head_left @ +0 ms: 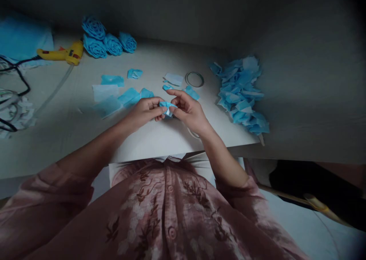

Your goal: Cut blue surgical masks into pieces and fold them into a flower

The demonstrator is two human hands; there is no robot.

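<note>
Between both hands, just above the table's near part, is a small folded piece of blue-and-white paper or fabric. My left hand pinches its left side between thumb and fingers. On the right side my right hand is closed on it with the thumb, while the index finger stretches out above. Flat blue and white pieces lie left of and beyond the hands. Another blue scrap rests just past the right fingertips.
Rolled blue paper-like roses stand at the back left beside a yellow glue gun. Crumpled blue pieces form a long heap at the right. A thin ring lies beyond my right hand. Dark cables cross the far left.
</note>
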